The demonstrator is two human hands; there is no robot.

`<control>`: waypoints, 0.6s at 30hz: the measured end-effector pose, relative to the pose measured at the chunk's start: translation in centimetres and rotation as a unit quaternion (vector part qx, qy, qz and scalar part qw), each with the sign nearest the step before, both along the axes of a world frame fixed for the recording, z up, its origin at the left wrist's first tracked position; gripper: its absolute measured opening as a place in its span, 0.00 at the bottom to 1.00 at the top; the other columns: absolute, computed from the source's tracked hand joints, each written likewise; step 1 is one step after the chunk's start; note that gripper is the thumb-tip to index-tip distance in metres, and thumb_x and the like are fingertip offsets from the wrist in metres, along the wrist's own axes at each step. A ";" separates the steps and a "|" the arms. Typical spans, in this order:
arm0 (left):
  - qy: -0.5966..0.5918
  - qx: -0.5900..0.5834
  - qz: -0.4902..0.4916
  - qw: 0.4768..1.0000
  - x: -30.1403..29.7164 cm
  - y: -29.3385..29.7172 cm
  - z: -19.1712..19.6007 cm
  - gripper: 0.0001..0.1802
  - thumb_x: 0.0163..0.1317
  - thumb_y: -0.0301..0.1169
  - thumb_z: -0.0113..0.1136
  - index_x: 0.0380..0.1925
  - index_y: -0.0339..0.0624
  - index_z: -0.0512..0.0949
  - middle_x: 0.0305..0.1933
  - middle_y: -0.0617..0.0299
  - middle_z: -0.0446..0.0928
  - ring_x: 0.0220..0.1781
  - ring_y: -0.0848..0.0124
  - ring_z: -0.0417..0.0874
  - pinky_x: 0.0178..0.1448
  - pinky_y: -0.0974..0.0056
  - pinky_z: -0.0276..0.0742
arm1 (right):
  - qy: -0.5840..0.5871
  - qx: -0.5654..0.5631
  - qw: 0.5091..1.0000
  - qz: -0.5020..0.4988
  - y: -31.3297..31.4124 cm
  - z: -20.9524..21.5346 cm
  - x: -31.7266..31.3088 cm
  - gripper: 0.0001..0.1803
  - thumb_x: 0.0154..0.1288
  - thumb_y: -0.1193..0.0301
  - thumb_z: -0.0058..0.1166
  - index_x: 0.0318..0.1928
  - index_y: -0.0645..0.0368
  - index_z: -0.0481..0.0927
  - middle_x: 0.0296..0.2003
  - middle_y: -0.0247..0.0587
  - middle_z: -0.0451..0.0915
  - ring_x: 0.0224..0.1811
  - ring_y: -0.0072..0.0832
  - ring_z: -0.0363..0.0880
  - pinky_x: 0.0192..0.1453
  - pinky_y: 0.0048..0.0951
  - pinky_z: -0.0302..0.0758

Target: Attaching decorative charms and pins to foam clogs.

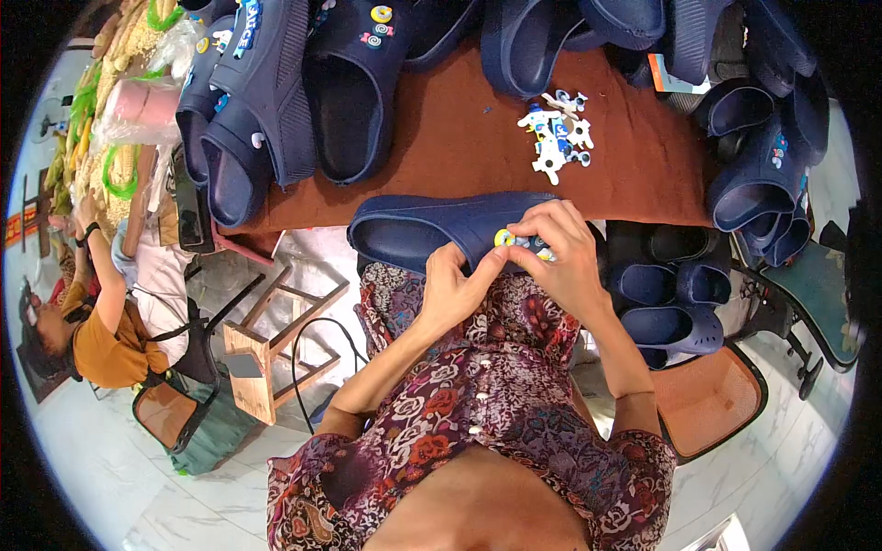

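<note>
Charm [504, 238] (half under fingertips)

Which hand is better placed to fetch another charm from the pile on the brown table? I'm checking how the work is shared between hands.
Probably the right hand: it sits on the navy clog almost directly below the charm pile. The left hand lies lower and farther left, thumb by the yellow charm, seemingly steadying the clog.

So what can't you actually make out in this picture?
- Head view: the small charm under the right hand, mostly covered by its fingers; only a yellow ring shows.
- The toe of the navy clog, hidden behind both hands; the left hand rests on it.
- The loose charms on the brown table: too small to tell shapes.
- The top clogs: cut off by the edge.
</note>
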State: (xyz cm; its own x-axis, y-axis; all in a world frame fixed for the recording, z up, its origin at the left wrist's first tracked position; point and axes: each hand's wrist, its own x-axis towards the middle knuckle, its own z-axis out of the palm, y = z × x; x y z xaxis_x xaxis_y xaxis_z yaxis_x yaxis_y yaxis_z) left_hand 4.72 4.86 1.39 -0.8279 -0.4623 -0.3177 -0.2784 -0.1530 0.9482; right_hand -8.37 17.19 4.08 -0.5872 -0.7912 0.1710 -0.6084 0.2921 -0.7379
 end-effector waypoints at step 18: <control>-0.011 0.113 0.026 0.993 0.2 -0.2 -0.2 0.14 0.68 0.34 0.57 0.40 0.33 0.83 0.33 0.65 0.82 0.32 0.80 0.77 0.36 0.69 0.73 | -0.010 -0.031 0.998 0.045 0.1 -0.4 -0.3 0.17 0.48 0.69 0.71 0.41 0.56 0.83 0.41 0.39 0.78 0.46 0.38 0.76 0.52 0.36 0.71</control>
State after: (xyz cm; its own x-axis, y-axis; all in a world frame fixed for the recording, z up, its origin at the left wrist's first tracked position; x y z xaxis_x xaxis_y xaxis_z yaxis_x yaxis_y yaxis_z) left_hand 4.91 4.67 1.23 -0.7965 -0.4188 -0.4362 -0.2846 -0.3768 0.8815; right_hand -8.65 17.25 3.69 -0.5183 -0.8290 0.2102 -0.6150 0.1905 -0.7651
